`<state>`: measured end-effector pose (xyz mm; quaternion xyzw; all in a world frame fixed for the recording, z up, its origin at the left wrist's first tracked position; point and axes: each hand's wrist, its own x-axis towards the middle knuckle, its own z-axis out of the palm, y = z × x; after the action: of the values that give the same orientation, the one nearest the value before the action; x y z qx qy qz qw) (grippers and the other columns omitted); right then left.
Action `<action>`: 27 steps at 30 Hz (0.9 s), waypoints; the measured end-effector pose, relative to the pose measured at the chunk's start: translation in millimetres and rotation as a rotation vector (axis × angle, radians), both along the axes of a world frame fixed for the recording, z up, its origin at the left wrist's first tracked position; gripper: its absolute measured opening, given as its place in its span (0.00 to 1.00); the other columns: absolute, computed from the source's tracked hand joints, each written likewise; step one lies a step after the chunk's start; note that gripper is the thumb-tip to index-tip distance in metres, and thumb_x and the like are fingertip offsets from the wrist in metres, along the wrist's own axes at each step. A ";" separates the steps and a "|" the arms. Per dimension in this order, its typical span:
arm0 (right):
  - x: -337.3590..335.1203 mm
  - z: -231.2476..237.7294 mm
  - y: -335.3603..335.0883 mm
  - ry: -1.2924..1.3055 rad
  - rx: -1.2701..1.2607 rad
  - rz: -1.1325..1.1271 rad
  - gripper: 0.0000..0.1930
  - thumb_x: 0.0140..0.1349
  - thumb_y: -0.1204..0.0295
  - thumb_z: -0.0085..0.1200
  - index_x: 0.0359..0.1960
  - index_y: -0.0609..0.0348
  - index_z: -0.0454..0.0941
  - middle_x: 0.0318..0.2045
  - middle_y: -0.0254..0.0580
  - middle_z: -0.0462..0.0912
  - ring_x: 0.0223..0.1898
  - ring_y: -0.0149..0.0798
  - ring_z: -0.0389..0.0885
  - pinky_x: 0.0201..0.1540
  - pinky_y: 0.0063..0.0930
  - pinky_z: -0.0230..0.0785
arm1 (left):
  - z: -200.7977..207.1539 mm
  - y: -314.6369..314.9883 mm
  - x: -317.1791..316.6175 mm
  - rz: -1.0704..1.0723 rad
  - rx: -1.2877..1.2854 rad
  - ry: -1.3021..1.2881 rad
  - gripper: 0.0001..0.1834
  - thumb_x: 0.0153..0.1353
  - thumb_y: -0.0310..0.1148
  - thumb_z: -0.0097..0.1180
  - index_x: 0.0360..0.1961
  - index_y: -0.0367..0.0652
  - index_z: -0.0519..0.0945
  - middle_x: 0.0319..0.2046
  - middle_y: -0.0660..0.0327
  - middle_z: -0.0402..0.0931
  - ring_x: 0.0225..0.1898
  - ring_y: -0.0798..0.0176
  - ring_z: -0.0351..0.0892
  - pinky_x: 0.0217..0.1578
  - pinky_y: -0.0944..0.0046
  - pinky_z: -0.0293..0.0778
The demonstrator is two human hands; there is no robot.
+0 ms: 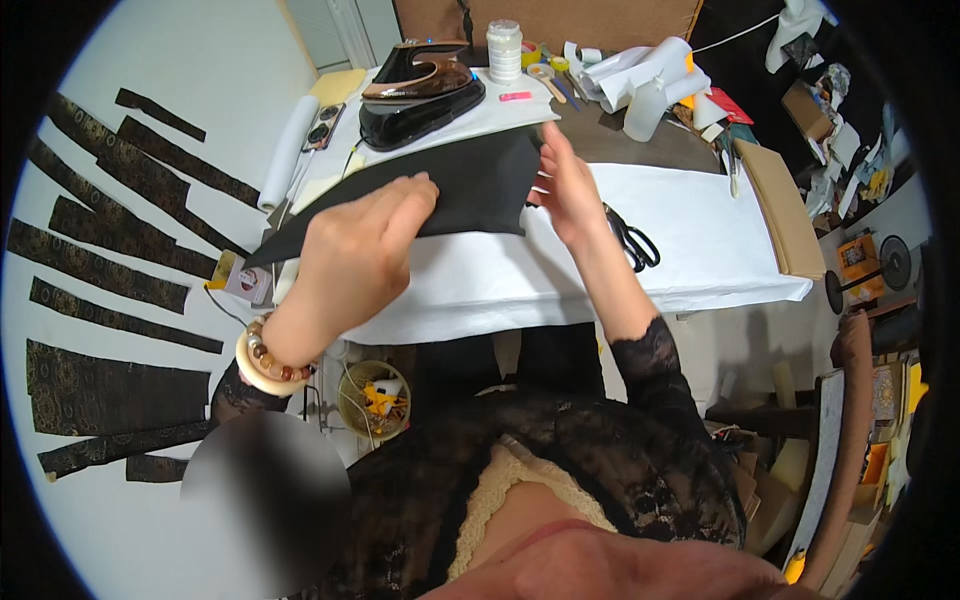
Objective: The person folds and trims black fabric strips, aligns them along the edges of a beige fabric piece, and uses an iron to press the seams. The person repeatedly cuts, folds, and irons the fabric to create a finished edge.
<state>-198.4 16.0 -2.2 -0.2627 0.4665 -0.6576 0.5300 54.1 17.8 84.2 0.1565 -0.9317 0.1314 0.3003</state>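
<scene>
One black sheet, two hands at its edges

I see one black sheet (470, 185) at 12 o'clock, tilted and raised above the counter (620, 148). At 10 o'clock the left hand (368, 228) holds it, fingers bent over the upper face, thumb hidden from me. At 1 o'clock the right hand (566, 185) is at its right edge, narrowly curved, some fingertips behind the sheet; whether they pinch it, I cannot tell. On the left wrist I count two bands: one cream bangle (257, 376) and one beaded bracelet (265, 360).

Beneath is one white covering (690, 230). One pair of black-handled scissors (638, 245) lies at 2 o'clock, just beside the right forearm. Between 11 and 12 I have one iron (415, 85) on its black stand (422, 118); at 12, one white jar (504, 55); at 1, one translucent bottle (646, 112). One bin (352, 418) sits between 7 and 8. At 9 o'clock, at least eight dark patterned pieces (118, 388) spread over a white surface.
</scene>
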 end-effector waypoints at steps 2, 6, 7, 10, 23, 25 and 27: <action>-7.9 -16.1 18.5 0.196 -0.387 -0.359 0.21 0.62 0.55 0.59 0.44 0.61 0.75 0.32 0.35 0.76 0.32 0.33 0.77 0.42 0.29 0.76 | 4.3 7.8 -4.3 -0.005 0.050 -0.023 0.21 0.43 0.16 0.53 0.43 0.36 0.76 0.43 0.53 0.81 0.42 0.55 0.84 0.37 0.65 0.81; 5.8 23.9 63.8 0.882 -1.054 -0.526 0.16 0.53 0.68 0.68 0.38 0.61 0.74 0.35 0.41 0.77 0.37 0.34 0.75 0.42 0.24 0.67 | 11.5 21.4 -8.3 0.085 0.097 -0.064 0.24 0.43 0.16 0.53 0.46 0.37 0.73 0.39 0.55 0.81 0.34 0.57 0.83 0.29 0.64 0.77; 6.5 28.5 76.2 0.886 -0.949 -0.319 0.13 0.55 0.68 0.66 0.33 0.62 0.75 0.30 0.41 0.78 0.31 0.32 0.75 0.38 0.22 0.67 | 14.7 24.5 -7.6 0.119 0.125 -0.113 0.26 0.43 0.17 0.53 0.49 0.36 0.72 0.37 0.55 0.80 0.31 0.57 0.82 0.27 0.64 0.76; 16.5 38.2 96.9 0.517 -0.600 0.119 0.22 0.68 0.59 0.51 0.23 0.66 0.78 0.20 0.43 0.81 0.18 0.29 0.73 0.27 0.20 0.67 | 14.4 30.4 -9.4 0.181 0.169 -0.228 0.26 0.47 0.19 0.53 0.52 0.32 0.71 0.40 0.52 0.81 0.33 0.58 0.84 0.26 0.67 0.76; 45.8 -13.4 111.5 -0.466 0.031 0.544 0.22 0.66 0.49 0.50 0.29 0.57 0.76 0.26 0.44 0.82 0.27 0.34 0.79 0.35 0.27 0.70 | -76.4 30.5 0.2 0.112 -0.218 -0.342 0.28 0.53 0.27 0.55 0.57 0.29 0.72 0.52 0.42 0.77 0.38 0.49 0.85 0.36 0.67 0.82; 47.6 -20.0 114.6 -0.420 0.077 0.507 0.19 0.65 0.53 0.53 0.31 0.58 0.77 0.26 0.44 0.82 0.28 0.34 0.80 0.35 0.26 0.72 | -83.8 35.0 0.6 0.098 -0.178 -0.343 0.27 0.53 0.28 0.55 0.56 0.30 0.73 0.52 0.42 0.77 0.39 0.49 0.84 0.37 0.66 0.82; 48.0 -31.1 115.6 -0.345 0.100 0.476 0.16 0.64 0.57 0.56 0.32 0.59 0.77 0.26 0.44 0.83 0.29 0.35 0.82 0.36 0.27 0.75 | -92.7 38.5 -0.1 0.080 -0.152 -0.337 0.27 0.53 0.29 0.56 0.55 0.30 0.74 0.51 0.42 0.77 0.39 0.49 0.84 0.38 0.65 0.82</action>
<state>-150.4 131.6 -33.2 -0.2226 0.3265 -0.5262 0.7529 54.0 56.3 -8.5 0.1464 -0.9492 0.2375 0.1454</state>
